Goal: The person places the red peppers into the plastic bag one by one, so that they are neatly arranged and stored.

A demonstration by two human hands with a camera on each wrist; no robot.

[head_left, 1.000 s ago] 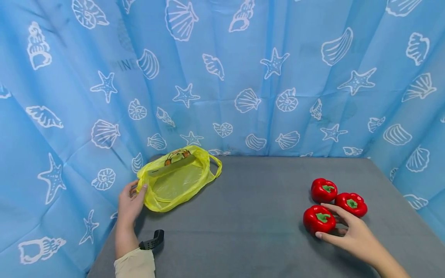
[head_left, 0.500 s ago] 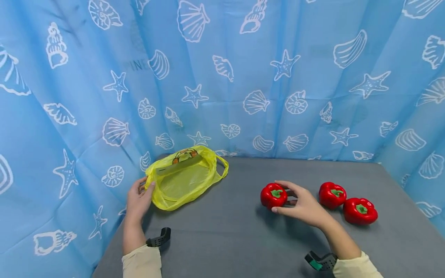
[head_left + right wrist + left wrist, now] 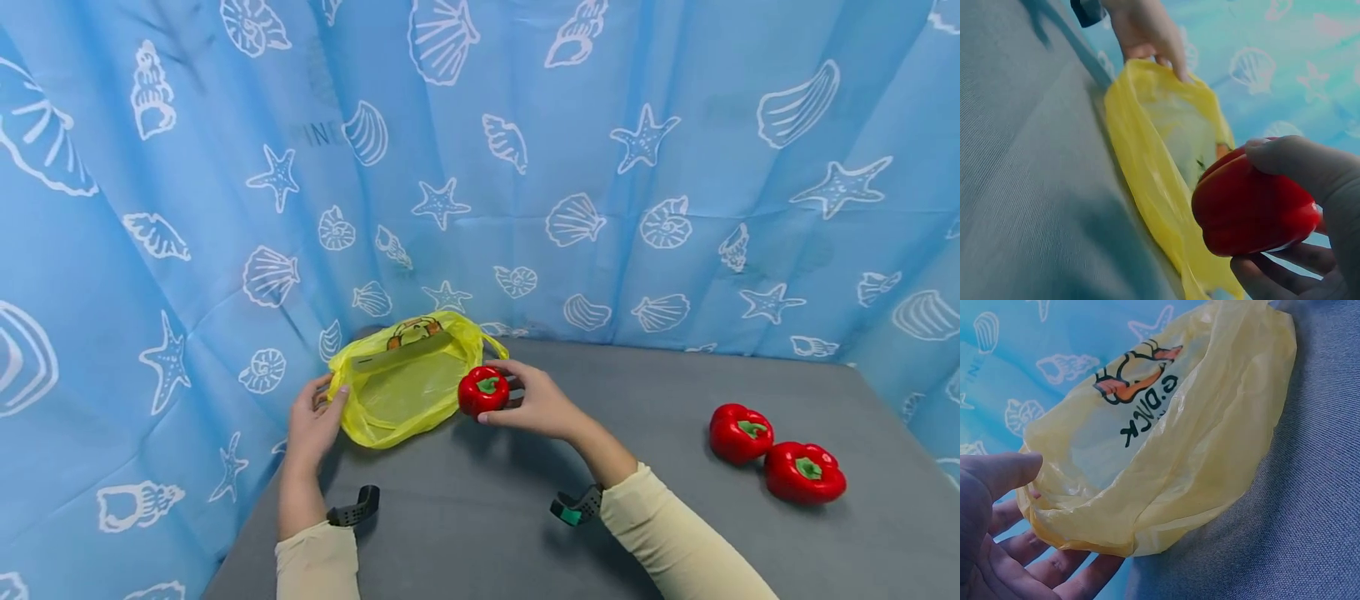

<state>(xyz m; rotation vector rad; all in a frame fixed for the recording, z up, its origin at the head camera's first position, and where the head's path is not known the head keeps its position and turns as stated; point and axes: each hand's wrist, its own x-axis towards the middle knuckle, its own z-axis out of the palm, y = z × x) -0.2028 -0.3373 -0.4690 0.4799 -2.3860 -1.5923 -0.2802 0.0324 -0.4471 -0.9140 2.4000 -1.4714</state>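
Note:
A yellow plastic bag (image 3: 408,392) with a printed duck lies with its mouth spread wide at the back left of the table. My left hand (image 3: 315,425) pinches its left rim, thumb inside and fingers outside, as the left wrist view shows on the bag (image 3: 1210,456). At the bag's right edge, my right hand (image 3: 536,402) holds a red bell pepper (image 3: 482,392) with a green stem, raised off the table. In the right wrist view the thumb lies over this bell pepper (image 3: 1254,203) and the fingers curl beneath.
Two more red bell peppers, a rear one (image 3: 740,433) and a front one (image 3: 804,472), stand close together on the right of the grey table (image 3: 465,533). A blue curtain (image 3: 480,167) with white shells hangs behind and along the left.
My right hand has lifted one bell pepper from beside the other two and carried it left to the bag. The left hand keeps its hold on the bag's rim. The head view has shifted slightly.

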